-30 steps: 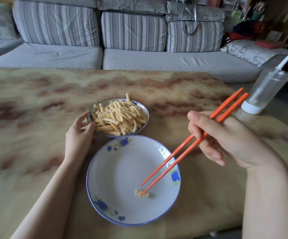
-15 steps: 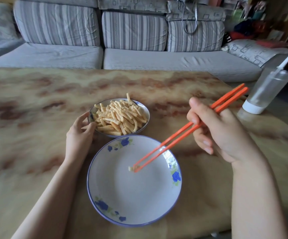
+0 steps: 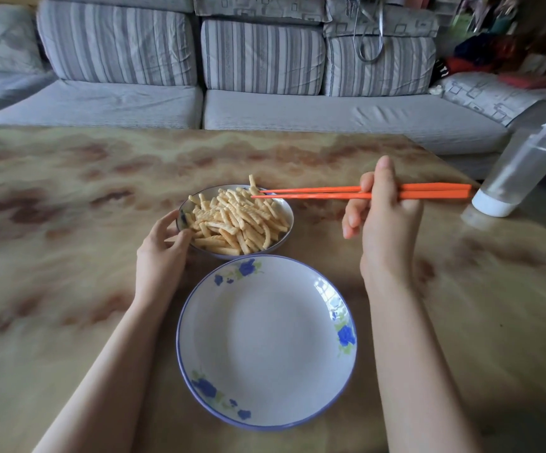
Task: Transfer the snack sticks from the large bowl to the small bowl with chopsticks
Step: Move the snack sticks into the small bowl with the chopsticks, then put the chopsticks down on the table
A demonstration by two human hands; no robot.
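The small bowl (image 3: 287,211) is heaped with pale yellow snack sticks (image 3: 235,220) and sits just beyond the large bowl (image 3: 265,338). The large bowl is white with blue flowers, and no stick shows inside it. My right hand (image 3: 382,223) grips a pair of orange chopsticks (image 3: 314,192), which lie level and point left. Their tips reach the far right edge of the pile, where one stick stands upright against them. I cannot tell whether the tips pinch it. My left hand (image 3: 158,259) holds the small bowl's left side with curled fingers.
Both bowls stand on a table (image 3: 68,223) with a yellow-brown marbled top. A clear plastic bottle (image 3: 523,165) with a white base leans at the table's right edge. A grey striped sofa (image 3: 297,112) runs behind the table's far edge.
The chopsticks lifted the last stick out of the large bowl and carried it up and back to the small bowl, turning level. My left hand stayed on the small bowl.
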